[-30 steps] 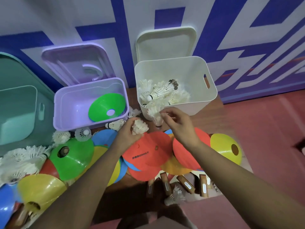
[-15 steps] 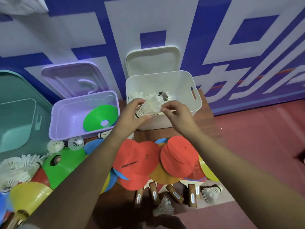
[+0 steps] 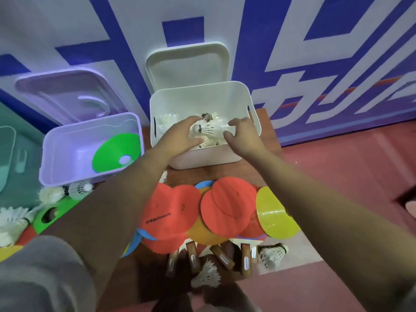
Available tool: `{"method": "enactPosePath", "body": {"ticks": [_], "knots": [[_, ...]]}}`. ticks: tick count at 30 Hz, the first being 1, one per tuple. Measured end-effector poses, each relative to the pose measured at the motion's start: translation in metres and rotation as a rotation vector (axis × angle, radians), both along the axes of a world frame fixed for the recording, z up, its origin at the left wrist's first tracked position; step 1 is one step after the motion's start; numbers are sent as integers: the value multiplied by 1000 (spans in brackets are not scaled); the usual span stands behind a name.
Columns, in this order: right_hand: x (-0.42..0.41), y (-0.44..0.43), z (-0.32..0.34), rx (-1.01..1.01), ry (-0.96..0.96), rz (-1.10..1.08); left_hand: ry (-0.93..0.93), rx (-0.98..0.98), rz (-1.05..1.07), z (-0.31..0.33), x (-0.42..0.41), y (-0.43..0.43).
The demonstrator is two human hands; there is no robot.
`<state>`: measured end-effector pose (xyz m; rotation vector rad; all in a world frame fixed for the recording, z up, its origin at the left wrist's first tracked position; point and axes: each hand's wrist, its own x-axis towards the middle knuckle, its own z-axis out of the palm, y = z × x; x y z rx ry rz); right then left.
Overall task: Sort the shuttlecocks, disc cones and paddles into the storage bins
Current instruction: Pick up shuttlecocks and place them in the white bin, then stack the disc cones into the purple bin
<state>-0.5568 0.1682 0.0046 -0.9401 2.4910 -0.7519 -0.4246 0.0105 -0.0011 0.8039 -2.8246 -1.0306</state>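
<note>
Both my hands reach into the white bin (image 3: 244,95), which holds several white shuttlecocks. My left hand (image 3: 177,137) holds a shuttlecock (image 3: 208,129) by its cork end, between thumb and fingers, just above the pile. My right hand (image 3: 244,137) is beside the feather end with loosely bent fingers that touch the feathers. The purple bin (image 3: 67,140) on the left holds a green disc cone (image 3: 112,152). Red paddles (image 3: 171,212) with wooden handles (image 3: 193,255), a yellow cone (image 3: 275,213) and loose shuttlecocks (image 3: 207,275) lie in front of the bins.
A teal bin (image 3: 13,152) stands at the far left. Two lids lean on the blue and white wall behind the bins: a purple lid (image 3: 65,95) and a white lid (image 3: 189,61). More shuttlecocks (image 3: 51,194) and a green cone (image 3: 54,212) lie at the left. Red floor stretches to the right.
Both hands rose from the paddle pile and moved forward over the white bin's rim, carrying shuttlecocks into it. My right fingers have loosened.
</note>
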Motion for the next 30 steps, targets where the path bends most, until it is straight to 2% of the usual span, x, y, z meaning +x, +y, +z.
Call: {"method": "enactPosePath", "body": {"ticks": [4,8,13,16,19,21,25,28,30], "knots": [[19,39,4,-161,-25,-20,156,-48,64,5,32,18],[38,83,-2,-205,-19,-57,303,142,203,5,67,59],[54,135,-28,-49,-67,-98,94,235,226,-33,91,121],[71,159,-50,76,-147,11,-122,241,275,-62,94,140],[90,165,-70,212,-236,144,-228,205,358,-79,96,151],[100,161,-82,284,-180,218,-238,170,377,-82,93,153],[111,157,-96,401,84,344,-223,217,416,-83,85,152],[112,162,-106,389,226,405,-186,325,440,-79,82,154],[110,166,-109,356,257,429,-142,408,482,-79,79,155]]}}
